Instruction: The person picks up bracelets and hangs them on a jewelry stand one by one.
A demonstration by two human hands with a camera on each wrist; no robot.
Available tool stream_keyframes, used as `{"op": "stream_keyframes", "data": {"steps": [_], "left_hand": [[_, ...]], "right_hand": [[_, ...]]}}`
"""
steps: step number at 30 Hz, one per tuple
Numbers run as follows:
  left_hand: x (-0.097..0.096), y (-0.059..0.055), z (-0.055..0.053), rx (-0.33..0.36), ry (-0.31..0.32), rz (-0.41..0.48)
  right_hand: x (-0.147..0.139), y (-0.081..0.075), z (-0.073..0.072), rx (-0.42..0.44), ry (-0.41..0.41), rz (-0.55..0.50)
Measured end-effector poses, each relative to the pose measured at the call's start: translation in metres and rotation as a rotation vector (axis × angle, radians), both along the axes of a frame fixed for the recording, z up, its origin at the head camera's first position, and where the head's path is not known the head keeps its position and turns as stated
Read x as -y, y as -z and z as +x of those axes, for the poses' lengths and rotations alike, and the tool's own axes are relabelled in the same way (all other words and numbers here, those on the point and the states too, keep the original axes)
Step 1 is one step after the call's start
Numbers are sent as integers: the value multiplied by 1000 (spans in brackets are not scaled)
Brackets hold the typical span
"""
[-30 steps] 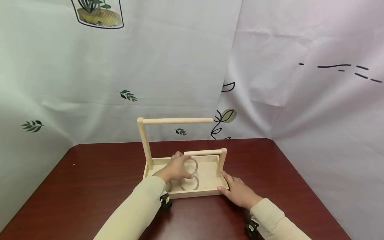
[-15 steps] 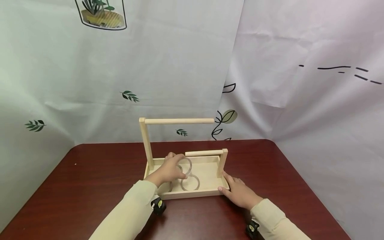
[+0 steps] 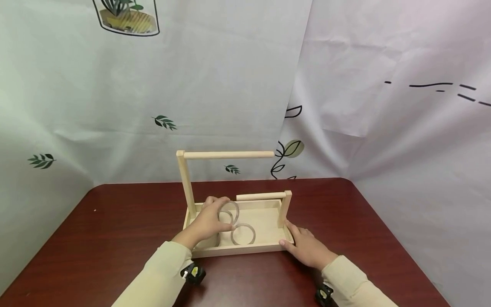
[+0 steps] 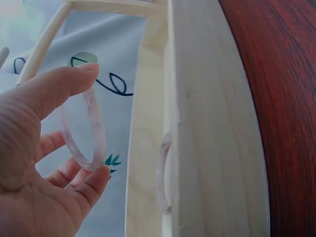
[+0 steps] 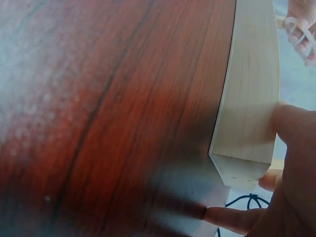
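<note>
My left hand (image 3: 207, 219) pinches a pale, translucent bangle (image 3: 236, 209) between thumb and fingertips, raised above the left half of a light wooden jewelry stand (image 3: 264, 245). In the left wrist view that bangle (image 4: 98, 123) hangs upright, apart from the stand's front wall. A second bangle (image 3: 254, 234) lies in the tray near the front wall. Two more show only partly by my left hand. My right hand (image 3: 307, 247) holds the stand's front right corner, thumb at the front rim and fingers along the right end.
The stand carries a tall bar (image 3: 230, 154) on a left post (image 3: 186, 183) and a low bar (image 3: 261, 196) on a short right post (image 3: 284, 209). It stands on a dark red wooden table (image 3: 126, 230). A printed white cloth (image 3: 230, 85) hangs behind.
My left hand has moved left over the tray with the bangle in it, uncovering more of the bangles beneath. The right hand stays at the stand's corner.
</note>
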State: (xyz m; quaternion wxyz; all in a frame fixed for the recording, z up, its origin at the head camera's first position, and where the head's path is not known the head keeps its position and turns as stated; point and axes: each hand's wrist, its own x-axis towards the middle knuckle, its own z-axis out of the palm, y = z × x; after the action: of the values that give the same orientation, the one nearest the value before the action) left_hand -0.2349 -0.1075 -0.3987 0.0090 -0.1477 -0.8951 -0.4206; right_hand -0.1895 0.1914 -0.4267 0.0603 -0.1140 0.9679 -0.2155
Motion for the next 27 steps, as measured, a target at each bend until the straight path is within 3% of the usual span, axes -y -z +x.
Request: {"op": "stream_keyframes", "data": {"steps": [4,14,27], "left_hand": [[4,-3,4,-10,-31,32],[9,-10,8,11,-44,139],[-1,-11,10,54,-74,321]], "right_hand": [[0,0,1,-3,-2,0],[0,-1,1,-2,-2,5],[0,2,1,-22,-3,2]]}}
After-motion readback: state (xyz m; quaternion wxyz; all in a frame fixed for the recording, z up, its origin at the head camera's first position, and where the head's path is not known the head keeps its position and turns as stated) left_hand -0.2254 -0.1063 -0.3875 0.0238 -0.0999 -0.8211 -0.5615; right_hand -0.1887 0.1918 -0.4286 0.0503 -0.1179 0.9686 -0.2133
